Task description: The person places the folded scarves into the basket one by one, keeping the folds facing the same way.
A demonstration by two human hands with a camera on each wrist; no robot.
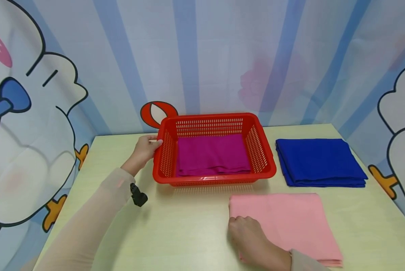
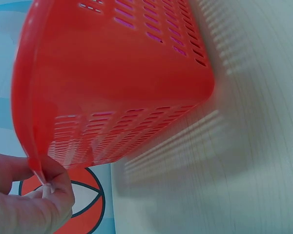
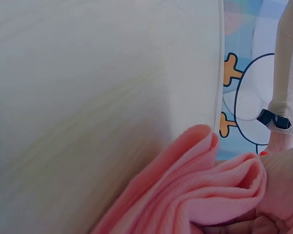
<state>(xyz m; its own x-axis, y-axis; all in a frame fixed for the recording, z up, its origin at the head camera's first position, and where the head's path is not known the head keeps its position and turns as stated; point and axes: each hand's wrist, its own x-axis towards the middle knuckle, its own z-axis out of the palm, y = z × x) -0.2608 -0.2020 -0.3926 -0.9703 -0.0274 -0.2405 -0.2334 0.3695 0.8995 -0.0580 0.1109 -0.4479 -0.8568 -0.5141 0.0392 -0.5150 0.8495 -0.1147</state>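
Note:
A red plastic basket (image 1: 214, 180) with slotted walls stands at the back middle of the table. Inside it lies a folded magenta cloth (image 1: 212, 155). My left hand (image 1: 142, 153) pinches the basket's left rim between thumb and fingers, as the left wrist view shows close up. At the front right, my right hand (image 1: 251, 241) grips the left edge of a folded pink cloth (image 1: 290, 222). In the right wrist view the pink cloth's layers (image 3: 200, 180) bunch up beside the curled fingers, which are partly hidden by them.
A folded blue cloth (image 1: 319, 162) lies to the right of the basket, behind the pink one. The pale wooden table (image 1: 175, 229) ends at a curtain (image 1: 216, 56) with cartoon prints, close behind the basket. A black wrist camera (image 1: 139, 195) sticks out from the left sleeve.

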